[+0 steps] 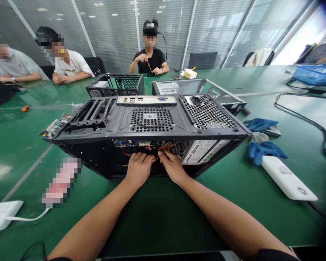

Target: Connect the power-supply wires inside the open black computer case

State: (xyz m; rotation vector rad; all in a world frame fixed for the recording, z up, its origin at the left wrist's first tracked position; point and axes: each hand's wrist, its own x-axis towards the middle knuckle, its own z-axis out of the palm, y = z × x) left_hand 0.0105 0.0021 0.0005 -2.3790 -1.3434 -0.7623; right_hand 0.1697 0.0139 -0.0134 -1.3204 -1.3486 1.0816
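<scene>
A black computer case (114, 125) stands in front of me with its rear panel facing up and its near side open. Inside, a motherboard (143, 143), a bundle of coloured wires (167, 147) and a labelled power supply (203, 151) show. My left hand (139, 168) reaches into the opening, fingers curled, pinching a thin cable (157, 157) with yellow on it. Close by on the right, my right hand (173, 168) has thumb and fingers closed at the same cable, below the wire bundle. The fingertips partly hide the cable's ends.
Two more open cases (137, 85) (176, 87) stand behind. Blue gloves (266, 150) and a white power bank (289, 177) lie right; a circuit board (55, 127) and white device (5, 214) lie left. Across the table, a person (149, 59) holds a screwdriver (149, 64); others sit left.
</scene>
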